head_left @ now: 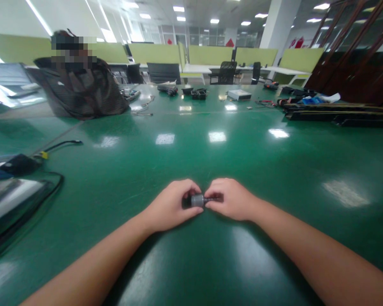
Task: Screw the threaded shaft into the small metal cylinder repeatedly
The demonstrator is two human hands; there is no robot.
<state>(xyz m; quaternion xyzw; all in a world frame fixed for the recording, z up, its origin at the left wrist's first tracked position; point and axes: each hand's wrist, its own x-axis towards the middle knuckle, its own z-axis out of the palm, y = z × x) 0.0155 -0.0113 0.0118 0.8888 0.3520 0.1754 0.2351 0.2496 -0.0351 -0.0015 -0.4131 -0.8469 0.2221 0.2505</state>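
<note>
Near the middle of the green table [191, 159], my left hand [175, 205] is closed around a small grey and black cylinder [197, 200], thumb below and fingers above. Just to its right, my right hand [231, 199] pinches a thin dark shaft [213, 199] that meets the cylinder's right end. The two hands almost touch at the fingertips. Part of the cylinder's black left end lies in the shade of my left palm, and the shaft's far end is hidden by my right fingers.
Flat devices with black cables [17, 204] lie at the left edge. A large dark bag [83, 91] stands at the back left. Small electronic parts and a silver box [239, 94] line the far edge; long black bars [338, 114] lie at the back right.
</note>
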